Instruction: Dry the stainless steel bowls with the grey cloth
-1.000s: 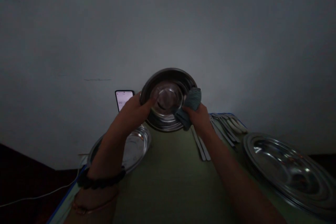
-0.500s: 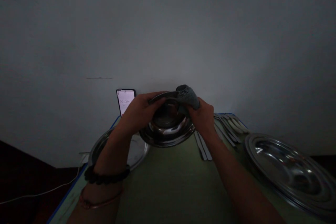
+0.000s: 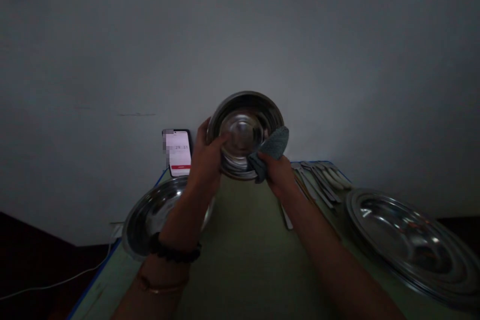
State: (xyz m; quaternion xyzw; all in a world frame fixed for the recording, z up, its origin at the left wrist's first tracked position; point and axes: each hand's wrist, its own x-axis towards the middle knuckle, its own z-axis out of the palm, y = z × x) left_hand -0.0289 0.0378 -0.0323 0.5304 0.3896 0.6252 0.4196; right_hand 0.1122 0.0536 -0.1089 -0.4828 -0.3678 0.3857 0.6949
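A shiny steel bowl [image 3: 242, 132] is held up above the table, tilted so its inside faces me. My left hand [image 3: 206, 157] grips its left rim, thumb inside and fingers behind. At the lower right rim, my right hand [image 3: 279, 172] is closed on a grey-green cloth [image 3: 275, 145], which lies against the bowl. The cloth is folded over the rim there. My right fingers behind the bowl are partly hidden.
Left on the green table [image 3: 240, 260] stands another steel basin [image 3: 138, 225], partly behind my left forearm. A phone [image 3: 180, 152] leans on the wall [image 3: 240, 35]. Several pieces of cutlery [image 3: 322, 185] lie at the back right, beside stacked steel plates [image 3: 408, 245].
The bowl has risen and turned, so its inside now faces me. My left hand has shifted down the left rim, and the cloth has moved from the top edge to the lower right.
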